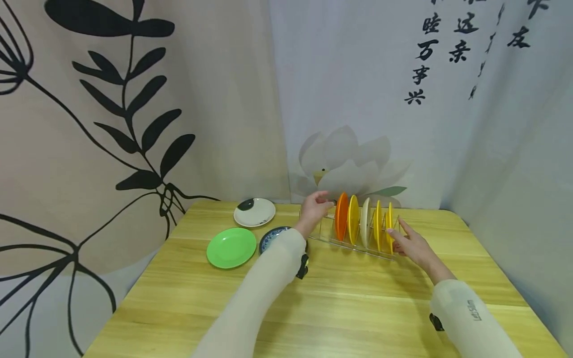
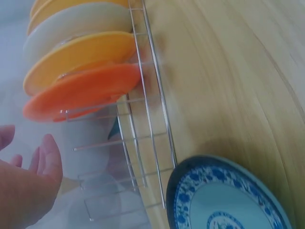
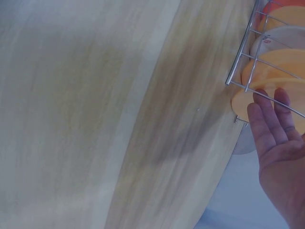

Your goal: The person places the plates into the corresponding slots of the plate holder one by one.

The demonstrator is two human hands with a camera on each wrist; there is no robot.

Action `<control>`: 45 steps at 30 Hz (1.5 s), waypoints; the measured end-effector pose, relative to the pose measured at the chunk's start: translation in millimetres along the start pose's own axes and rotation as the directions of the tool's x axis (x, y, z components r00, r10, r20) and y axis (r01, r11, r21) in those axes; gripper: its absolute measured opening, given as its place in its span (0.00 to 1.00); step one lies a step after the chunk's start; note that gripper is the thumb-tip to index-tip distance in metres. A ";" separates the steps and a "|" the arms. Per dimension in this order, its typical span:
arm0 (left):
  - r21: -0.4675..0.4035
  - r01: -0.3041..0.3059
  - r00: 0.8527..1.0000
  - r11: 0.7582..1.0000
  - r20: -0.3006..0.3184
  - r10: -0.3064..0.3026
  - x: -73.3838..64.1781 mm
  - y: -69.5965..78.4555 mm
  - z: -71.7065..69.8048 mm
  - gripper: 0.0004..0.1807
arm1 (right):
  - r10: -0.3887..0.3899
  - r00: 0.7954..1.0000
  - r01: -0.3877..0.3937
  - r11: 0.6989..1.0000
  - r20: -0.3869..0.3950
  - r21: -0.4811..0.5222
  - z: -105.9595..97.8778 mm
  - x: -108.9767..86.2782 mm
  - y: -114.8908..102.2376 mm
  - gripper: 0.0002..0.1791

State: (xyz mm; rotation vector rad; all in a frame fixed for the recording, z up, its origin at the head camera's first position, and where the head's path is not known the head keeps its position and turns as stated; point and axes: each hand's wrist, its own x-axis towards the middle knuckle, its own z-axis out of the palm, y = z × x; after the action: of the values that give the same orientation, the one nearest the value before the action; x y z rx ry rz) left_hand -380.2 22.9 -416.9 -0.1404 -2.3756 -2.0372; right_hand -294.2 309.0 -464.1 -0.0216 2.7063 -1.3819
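Note:
A wire dish rack [image 2: 157, 71] holds a row of plates on edge: an orange plate [image 1: 341, 217], a yellow plate [image 1: 353, 220], a white plate [image 1: 365, 223] and two more yellow plates, the last one [image 1: 390, 223] at the right end. My left hand [image 1: 315, 211] is over the rack's left part, beside the orange plate. In the left wrist view a gap separates its loosely bent fingers from that plate. At the rack's right end, my right hand [image 3: 281, 148] has its extended fingers against or very near the last yellow plate; contact is unclear.
Left of the rack, a blue-patterned plate [image 2: 224, 195] lies partly hidden under my left sleeve. A green plate [image 1: 231, 247] and a white plate with a black patch [image 1: 261, 215] lie farther left on the wooden table [image 1: 349, 308]. Printed curtains hang behind.

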 end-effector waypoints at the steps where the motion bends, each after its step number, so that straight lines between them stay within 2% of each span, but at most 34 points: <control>1: 0.004 -0.004 1.000 1.000 -0.010 0.004 0.3 -0.2 -2.2 0.21 | 0.004 1.000 -0.004 1.000 -0.001 0.001 0.0 0.5 -0.7 0.47; 9: -0.010 0.012 1.000 1.000 0.000 -0.012 -1.8 1.0 -21.4 0.22 | -0.006 1.000 0.006 1.000 0.004 -0.008 -0.6 1.1 -0.5 0.48; 15: -0.042 0.037 0.999 0.998 -0.007 -0.037 -12.2 -0.5 -44.2 0.23 | -0.002 1.000 0.002 1.000 0.012 -0.014 -0.7 -0.1 -0.9 0.50; 20: -0.105 0.053 0.998 0.993 -0.024 -0.056 -21.9 -10.6 -68.6 0.24 | -0.010 1.000 0.010 1.000 0.017 -0.003 -1.0 0.0 -1.4 0.49; 25: -0.113 0.080 0.995 0.990 -0.055 -0.087 -31.4 -25.1 -91.2 0.25 | -0.012 1.000 0.012 1.000 0.019 -0.004 -1.2 0.2 0.4 0.48; 32: -0.123 0.136 0.982 0.983 -0.114 -0.150 -49.3 -45.1 -118.0 0.26 | -0.009 1.000 0.009 1.000 0.018 0.000 -1.0 0.8 1.7 0.50; 35: -0.096 0.163 0.975 0.982 -0.134 -0.175 -57.8 -51.4 -127.2 0.27 | -0.005 1.000 0.005 1.000 0.019 -0.003 -1.1 0.7 2.0 0.50; 39: -0.080 0.187 0.970 0.979 -0.144 -0.197 -71.9 -58.4 -138.6 0.28 | -0.003 1.000 0.003 1.000 0.022 -0.006 -1.1 0.4 2.1 0.50; 45: -0.121 0.217 0.961 0.969 -0.150 -0.234 -96.6 -71.4 -153.5 0.28 | -0.015 1.000 0.015 1.000 0.021 0.001 -1.0 0.6 2.3 0.49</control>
State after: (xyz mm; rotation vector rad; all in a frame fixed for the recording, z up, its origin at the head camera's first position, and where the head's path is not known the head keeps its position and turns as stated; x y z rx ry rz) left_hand -297.1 -145.3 -470.0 0.3006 -2.2789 -2.1702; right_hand -294.7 311.1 -465.5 -0.0566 2.6938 -1.3786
